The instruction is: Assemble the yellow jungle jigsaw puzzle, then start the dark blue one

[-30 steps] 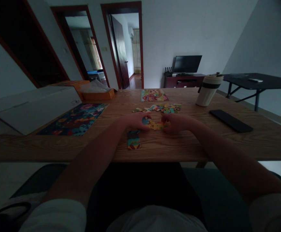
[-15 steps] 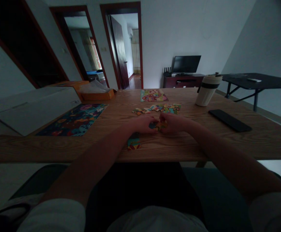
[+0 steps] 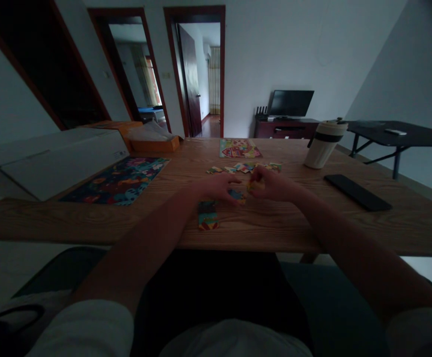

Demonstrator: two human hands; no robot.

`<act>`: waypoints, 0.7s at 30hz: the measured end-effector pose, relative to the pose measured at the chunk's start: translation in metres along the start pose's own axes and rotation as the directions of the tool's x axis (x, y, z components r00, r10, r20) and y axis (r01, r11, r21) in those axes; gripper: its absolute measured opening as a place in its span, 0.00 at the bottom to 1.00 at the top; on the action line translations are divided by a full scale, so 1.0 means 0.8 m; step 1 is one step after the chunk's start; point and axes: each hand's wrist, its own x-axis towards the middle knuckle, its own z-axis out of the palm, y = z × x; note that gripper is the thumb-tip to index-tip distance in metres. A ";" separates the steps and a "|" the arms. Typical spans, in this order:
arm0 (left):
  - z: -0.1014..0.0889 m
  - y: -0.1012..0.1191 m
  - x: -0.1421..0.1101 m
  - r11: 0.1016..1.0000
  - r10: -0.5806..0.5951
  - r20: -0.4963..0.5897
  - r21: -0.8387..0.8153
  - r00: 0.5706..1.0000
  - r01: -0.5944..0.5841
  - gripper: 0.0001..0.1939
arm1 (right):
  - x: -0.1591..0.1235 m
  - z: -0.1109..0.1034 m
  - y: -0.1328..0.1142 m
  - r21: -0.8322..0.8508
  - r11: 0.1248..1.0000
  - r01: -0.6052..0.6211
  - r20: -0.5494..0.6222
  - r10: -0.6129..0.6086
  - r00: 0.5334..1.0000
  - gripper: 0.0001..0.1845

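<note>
One puzzle block (image 3: 208, 221): it is lying on the wooden tabletop (image 3: 275, 230), below the left wrist.
Left hand (image 3: 227, 188): it is curving half open, beyond the block and to its right; thumb and fingers are standing apart around the blue piece (image 3: 235, 195).
Right hand (image 3: 263, 183): it is pinching the yellow piece (image 3: 254, 186) almost closed, farther right of the block.
Loose pieces (image 3: 242, 168): they are lying beyond the block.
White tumbler (image 3: 319, 152): it is standing well right of the block.
</note>
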 end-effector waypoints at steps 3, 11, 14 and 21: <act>-0.009 -0.015 -0.005 0.998 -0.058 0.073 -0.008 0.996 0.059 0.39 | 0.003 0.016 -0.013 0.039 0.999 0.024 -0.028 -0.023 0.999 0.18; -0.011 -0.019 -0.002 0.997 -0.051 0.145 -0.042 0.988 0.058 0.25 | 0.003 0.017 0.003 -0.022 0.999 0.044 0.139 -0.040 0.989 0.28; -0.010 -0.019 -0.002 0.996 -0.046 0.146 -0.065 0.988 0.056 0.25 | -0.001 0.011 0.010 -0.025 0.999 0.034 0.193 -0.029 0.981 0.31; -0.008 -0.016 0.000 0.996 -0.081 0.147 -0.035 0.986 0.087 0.24 | -0.001 0.017 -0.013 -0.046 0.999 -0.006 0.234 0.017 0.972 0.25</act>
